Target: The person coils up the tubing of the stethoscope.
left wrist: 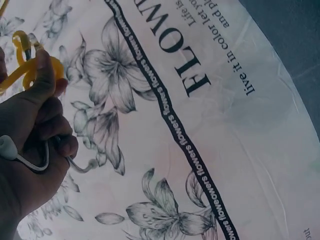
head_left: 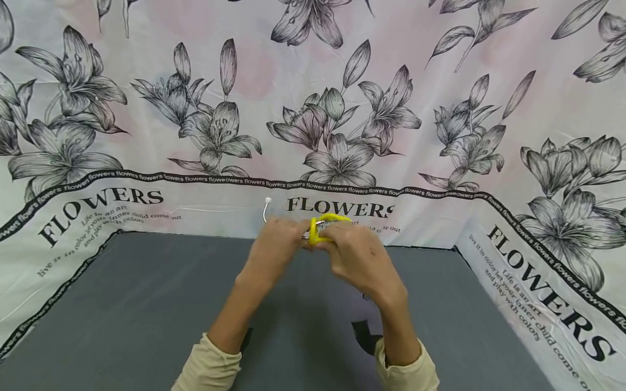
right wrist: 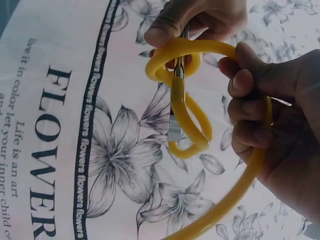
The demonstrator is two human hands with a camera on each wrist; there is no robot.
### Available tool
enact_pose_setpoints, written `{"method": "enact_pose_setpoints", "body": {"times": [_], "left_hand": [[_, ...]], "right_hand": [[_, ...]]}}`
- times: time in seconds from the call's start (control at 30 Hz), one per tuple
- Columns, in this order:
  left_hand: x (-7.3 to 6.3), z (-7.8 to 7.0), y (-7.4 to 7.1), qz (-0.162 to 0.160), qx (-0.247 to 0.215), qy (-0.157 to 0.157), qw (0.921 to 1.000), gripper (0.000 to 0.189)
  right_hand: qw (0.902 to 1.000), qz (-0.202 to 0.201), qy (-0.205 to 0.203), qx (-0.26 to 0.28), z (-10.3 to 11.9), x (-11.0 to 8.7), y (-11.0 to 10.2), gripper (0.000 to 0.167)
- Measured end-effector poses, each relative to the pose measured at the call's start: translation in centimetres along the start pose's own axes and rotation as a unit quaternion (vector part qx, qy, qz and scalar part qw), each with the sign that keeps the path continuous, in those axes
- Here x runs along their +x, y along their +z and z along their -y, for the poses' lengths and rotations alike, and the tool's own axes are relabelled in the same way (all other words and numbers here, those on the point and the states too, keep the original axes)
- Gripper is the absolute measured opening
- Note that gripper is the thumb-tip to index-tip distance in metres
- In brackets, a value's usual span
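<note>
Both hands hold a stethoscope up over the far side of the table. My left hand (head_left: 276,241) grips its metal ear tubes, the fingers curled round them. A white ear tip (head_left: 268,201) sticks up above that hand, and another ear tip (left wrist: 7,148) shows near the palm in the left wrist view. Yellow tubing (right wrist: 215,212) loops around the metal part (right wrist: 174,132) next to the left fingertips. My right hand (head_left: 359,258) pinches this loop between thumb and forefinger, its other fingers curled round the tubing, which runs on below the hand. The chest piece is out of view.
Beneath the arms lies a dark grey tabletop (head_left: 171,304). A black patch (head_left: 365,336) shows on it beside the right forearm. White cloth (head_left: 337,136) printed with flowers and lettering borders the table at the back and sides.
</note>
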State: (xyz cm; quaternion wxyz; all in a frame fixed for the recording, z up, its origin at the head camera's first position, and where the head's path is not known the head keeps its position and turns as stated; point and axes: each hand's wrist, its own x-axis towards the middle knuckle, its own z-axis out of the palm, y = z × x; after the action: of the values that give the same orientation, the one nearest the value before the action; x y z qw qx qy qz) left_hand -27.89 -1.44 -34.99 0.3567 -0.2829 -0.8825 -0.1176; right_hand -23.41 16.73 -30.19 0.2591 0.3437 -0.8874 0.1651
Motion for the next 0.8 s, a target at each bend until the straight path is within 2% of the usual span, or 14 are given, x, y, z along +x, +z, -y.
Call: {"method": "enact_pose_setpoints", "body": {"times": [0.23, 0.43, 0.6, 0.7, 0.8], "left_hand": [[-0.3, -0.3, -0.5, 0.049, -0.059, 0.026, 0.9967, 0.028], [-0.1, 0.2, -1.0, 0.077, -0.082, 0.075, 0.9908, 0.029], [0.1, 0.7, -1.1, 0.101, -0.136, 0.134, 0.9764, 0.027], [0.2, 0.9, -1.3, 0.108, -0.173, 0.167, 0.9647, 0.027], [0.2, 0.9, -1.4, 0.1, -0.193, 0.191, 0.9572, 0.026]], "right_hand": [[0.9978, -0.053, 0.019, 0.035, -1.6, 0.1, 0.4, 0.007], [0.9923, -0.098, 0.019, 0.073, -2.5, -0.1, 0.1, 0.016], [0.9848, -0.097, 0.053, 0.134, -4.3, -0.4, -0.2, 0.019], [0.9745, -0.078, 0.094, 0.189, -5.5, -0.8, -0.2, 0.014], [0.9623, -0.058, 0.127, 0.233, -6.5, -1.0, -0.1, 0.009]]}}
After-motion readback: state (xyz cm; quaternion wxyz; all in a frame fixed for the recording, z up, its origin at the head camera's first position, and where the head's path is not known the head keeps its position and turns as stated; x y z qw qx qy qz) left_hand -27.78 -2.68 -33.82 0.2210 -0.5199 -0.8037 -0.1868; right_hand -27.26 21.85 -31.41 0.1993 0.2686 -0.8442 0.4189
